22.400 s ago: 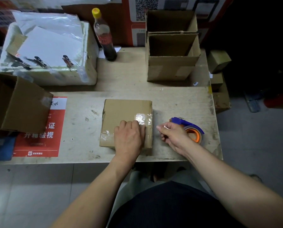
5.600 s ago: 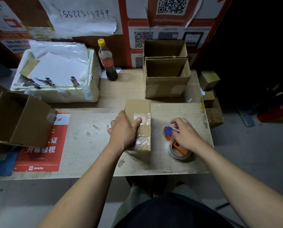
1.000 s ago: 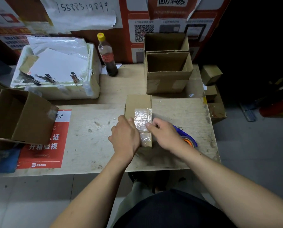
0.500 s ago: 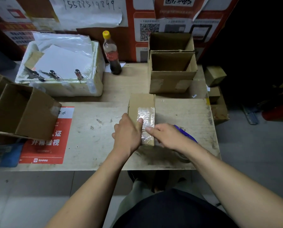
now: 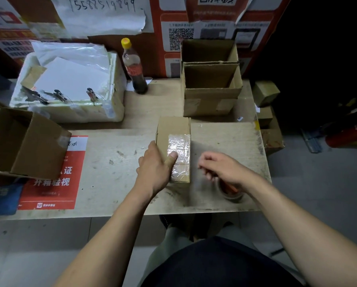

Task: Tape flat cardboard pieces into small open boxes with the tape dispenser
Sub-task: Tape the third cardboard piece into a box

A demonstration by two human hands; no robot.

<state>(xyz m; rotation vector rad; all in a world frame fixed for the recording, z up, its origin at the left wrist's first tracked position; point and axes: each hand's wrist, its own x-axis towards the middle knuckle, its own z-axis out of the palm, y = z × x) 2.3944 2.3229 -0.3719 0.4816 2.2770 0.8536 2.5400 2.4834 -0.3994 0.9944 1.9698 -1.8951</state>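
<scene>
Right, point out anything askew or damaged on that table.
The clear tape on the small box under the left hand lies wrinkled, not smooth. The open box at the left sits tipped on its side. Nothing looks spilled.

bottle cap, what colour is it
Yellow; the bottle cap shows clearly in the head view.

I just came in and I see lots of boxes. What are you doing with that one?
A person is taping cardboard into small boxes at a worn table. The left hand grips a small cardboard box, thumb on the clear tape across its top. The right hand, fingers loosely curled, hovers just right of the box over the tape dispenser, which lies on the table. Open boxes that look finished stand at the back.
</scene>
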